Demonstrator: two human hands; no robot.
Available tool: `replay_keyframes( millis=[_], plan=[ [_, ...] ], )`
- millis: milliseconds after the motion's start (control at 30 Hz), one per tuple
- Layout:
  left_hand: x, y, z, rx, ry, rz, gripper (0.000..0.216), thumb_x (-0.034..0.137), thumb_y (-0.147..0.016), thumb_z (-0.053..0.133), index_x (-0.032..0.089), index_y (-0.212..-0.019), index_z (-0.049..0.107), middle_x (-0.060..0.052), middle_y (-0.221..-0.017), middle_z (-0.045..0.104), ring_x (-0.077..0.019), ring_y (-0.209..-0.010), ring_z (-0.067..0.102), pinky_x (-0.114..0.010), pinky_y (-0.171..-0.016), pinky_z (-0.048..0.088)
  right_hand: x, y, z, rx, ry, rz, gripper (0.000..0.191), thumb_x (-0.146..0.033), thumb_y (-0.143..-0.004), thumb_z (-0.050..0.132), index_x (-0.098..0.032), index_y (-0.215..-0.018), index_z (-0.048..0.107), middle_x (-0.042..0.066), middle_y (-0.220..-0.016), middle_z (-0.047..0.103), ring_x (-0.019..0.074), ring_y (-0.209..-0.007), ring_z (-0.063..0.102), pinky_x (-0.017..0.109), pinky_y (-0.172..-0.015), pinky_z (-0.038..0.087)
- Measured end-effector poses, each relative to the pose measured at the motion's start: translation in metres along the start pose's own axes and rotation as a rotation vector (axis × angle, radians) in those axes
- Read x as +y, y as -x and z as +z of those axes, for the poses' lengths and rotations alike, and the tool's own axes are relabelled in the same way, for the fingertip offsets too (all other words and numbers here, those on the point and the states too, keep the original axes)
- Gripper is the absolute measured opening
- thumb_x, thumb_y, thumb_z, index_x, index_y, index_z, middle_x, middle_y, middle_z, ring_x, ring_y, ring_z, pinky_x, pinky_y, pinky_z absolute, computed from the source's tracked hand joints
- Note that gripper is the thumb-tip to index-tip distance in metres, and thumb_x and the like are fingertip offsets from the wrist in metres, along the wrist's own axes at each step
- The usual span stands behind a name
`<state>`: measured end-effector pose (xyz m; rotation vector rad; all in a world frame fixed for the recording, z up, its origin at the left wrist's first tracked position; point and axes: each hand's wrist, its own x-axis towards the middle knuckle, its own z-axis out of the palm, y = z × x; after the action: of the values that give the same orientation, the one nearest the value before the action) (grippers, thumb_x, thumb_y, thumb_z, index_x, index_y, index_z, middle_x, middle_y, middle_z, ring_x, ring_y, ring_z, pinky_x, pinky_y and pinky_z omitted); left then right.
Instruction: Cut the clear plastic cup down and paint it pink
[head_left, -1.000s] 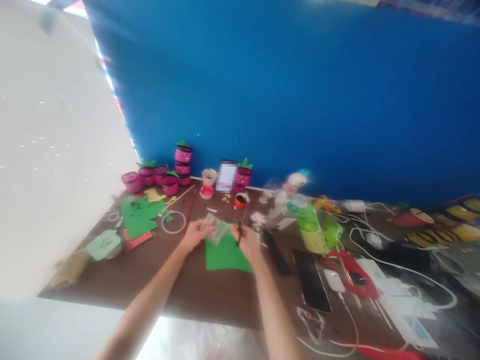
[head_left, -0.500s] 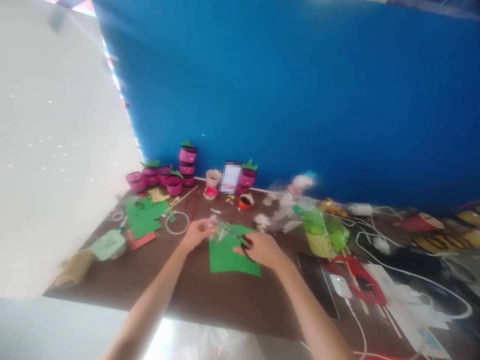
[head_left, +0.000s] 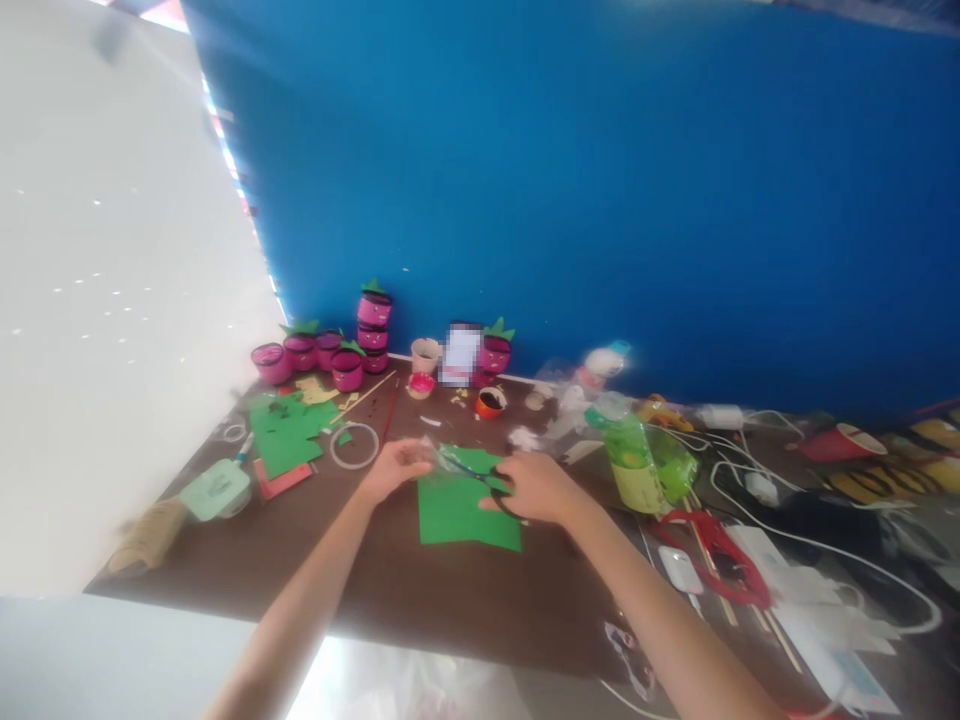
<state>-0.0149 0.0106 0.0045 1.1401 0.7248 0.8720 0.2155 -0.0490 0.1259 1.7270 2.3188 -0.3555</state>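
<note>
My left hand (head_left: pixel 401 468) pinches a crumpled piece of clear plastic (head_left: pixel 433 456) between thumb and fingers. My right hand (head_left: pixel 536 487) is closed around the dark handles of a pair of scissors (head_left: pixel 471 472). The blades point left and reach the plastic; blur hides whether they are parted. Below both hands lies green paper (head_left: pixel 465 515) on the brown table (head_left: pixel 360 580).
Pink cups (head_left: pixel 347 370) with green paper tops stand at the back left. A clear ring (head_left: pixel 355 446) and cut green sheets (head_left: pixel 285 435) lie left. At right are a green plastic container (head_left: pixel 634 465), a red looped object (head_left: pixel 716 560) and white cables (head_left: pixel 832 545).
My right hand has moved slightly to the right with the scissors, and its forearm has swung right, covering a dark flat device. My left hand stays nearly in place, still pinching the plastic.
</note>
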Motion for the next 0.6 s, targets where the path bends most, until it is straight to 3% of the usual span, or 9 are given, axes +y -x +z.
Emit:
replay_keyframes(
  millis=[333, 600],
  plan=[
    [-0.0075, -0.0022, -0.0005, 0.102, 0.049, -0.064, 0.045, 0.029, -0.053, 0.079, 0.014, -0.093, 0.066, -0.005, -0.078, 0.07, -0.0172, -0.073, 0.064, -0.028, -0.069, 0.05, -0.0042, -0.0062, 0.0028, -0.077, -0.031, -0.028, 0.059, -0.076, -0.065, 0.044, -0.019, -0.055, 0.055, 0.006, -0.053, 0.057, 0.0176, -0.049, 0.052, 0.025, -0.047, 0.031],
    [-0.0036, -0.0012, 0.0019, 0.127, -0.045, -0.016, 0.034, 0.032, -0.056, 0.077, 0.012, -0.082, 0.068, -0.002, -0.069, 0.068, -0.0129, -0.062, 0.06, -0.023, -0.062, 0.046, -0.01, -0.0051, 0.0034, -0.097, -0.041, 0.045, 0.061, -0.078, -0.064, 0.043, -0.019, -0.049, 0.054, 0.005, -0.047, 0.053, 0.015, -0.043, 0.047, 0.025, -0.045, 0.028]
  ],
)
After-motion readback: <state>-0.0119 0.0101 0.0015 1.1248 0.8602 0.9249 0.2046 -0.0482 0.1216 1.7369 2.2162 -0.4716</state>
